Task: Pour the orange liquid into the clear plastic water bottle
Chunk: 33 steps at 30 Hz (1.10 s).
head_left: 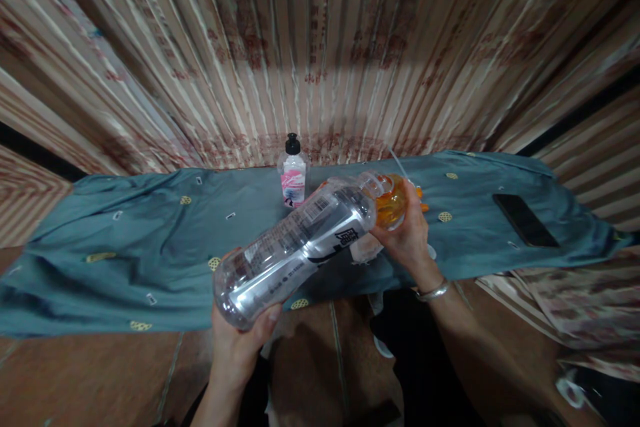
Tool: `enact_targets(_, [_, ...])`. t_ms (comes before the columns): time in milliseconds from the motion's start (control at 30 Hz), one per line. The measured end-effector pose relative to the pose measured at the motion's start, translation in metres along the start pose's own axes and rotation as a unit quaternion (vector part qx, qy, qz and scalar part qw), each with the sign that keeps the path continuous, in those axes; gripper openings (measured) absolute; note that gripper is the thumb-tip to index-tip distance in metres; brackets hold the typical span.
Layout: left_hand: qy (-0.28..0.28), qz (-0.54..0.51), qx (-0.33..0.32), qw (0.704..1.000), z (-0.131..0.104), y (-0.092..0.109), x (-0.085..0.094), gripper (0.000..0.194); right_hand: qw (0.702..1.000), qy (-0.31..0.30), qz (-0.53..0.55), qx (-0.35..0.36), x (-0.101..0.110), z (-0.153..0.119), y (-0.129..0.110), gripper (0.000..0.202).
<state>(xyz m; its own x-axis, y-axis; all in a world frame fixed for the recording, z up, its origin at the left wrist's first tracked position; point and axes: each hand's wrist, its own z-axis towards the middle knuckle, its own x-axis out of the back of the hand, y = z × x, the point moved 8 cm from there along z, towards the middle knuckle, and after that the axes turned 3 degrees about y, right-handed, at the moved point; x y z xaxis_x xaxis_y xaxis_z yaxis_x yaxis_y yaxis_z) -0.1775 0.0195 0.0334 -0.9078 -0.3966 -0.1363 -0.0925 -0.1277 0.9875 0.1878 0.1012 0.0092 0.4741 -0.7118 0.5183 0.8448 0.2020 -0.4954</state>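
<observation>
My left hand (240,347) is closed around the base of a large clear plastic bottle (295,247) with black print on its label. The bottle is tilted, its neck up and to the right; no liquid can be made out in it. At the neck, my right hand (405,233) is closed on an orange see-through thing (391,203), its kind unclear. A thin clear stick or tube (397,161) points up by those fingers. Under the bottle lies a pale pinkish object (365,250), partly hidden. Behind it stands a pump-top bottle (293,177) with a pink label and black cap.
A green patterned cloth (125,233) covers the long, narrow table. On its right lies a black phone (525,219). A striped curtain (310,47) hangs right behind the table. Tiled floor (300,373) and my dark-clothed legs show below its front edge.
</observation>
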Motion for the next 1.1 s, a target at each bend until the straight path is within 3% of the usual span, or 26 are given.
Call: enact_targets(1100, [-0.018,0.003,0.002,1.000,-0.0016,0.0025,-0.0027,0.090,1.000,-0.010,0.001,-0.011,0.0006,0.0007,-0.0006,0.119])
